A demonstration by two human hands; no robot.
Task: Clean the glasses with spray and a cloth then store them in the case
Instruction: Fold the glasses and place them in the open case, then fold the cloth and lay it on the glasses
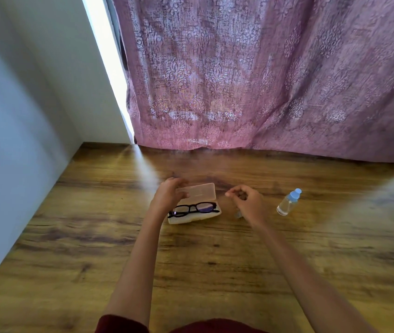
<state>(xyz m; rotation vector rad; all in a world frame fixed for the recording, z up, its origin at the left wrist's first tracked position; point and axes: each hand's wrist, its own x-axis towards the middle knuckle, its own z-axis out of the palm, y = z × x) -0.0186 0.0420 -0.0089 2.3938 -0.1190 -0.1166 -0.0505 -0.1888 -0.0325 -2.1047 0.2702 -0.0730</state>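
Glasses (194,209) with a dark frame lie folded, lenses up, in the pale base of the open case (192,220), which sits on the wooden table (95,212) a little left of centre. The translucent lid (202,191) stands raised behind them, and the left hand (169,193) holds it there, fingers and thumb curled round its left end, most likely to keep the case open and steady. This picture alone does not settle whether the glasses are about to come out for cleaning or have just been stored. The right hand (246,200) hovers just right of the case with its fingers curled inward. It is blurred, so I cannot tell whether it pinches something small or holds nothing. A small grey shape (238,215) shows at the table beneath it, too unclear to name, and it may be the cloth. The spray bottle (288,203), clear with a blue cap, leans further right, well apart from the case and within easy reach. Nothing lies between the hands and the glasses. Behind hang a patterned mauve curtain (239,80) and, to the left, a pale wall (22,104).
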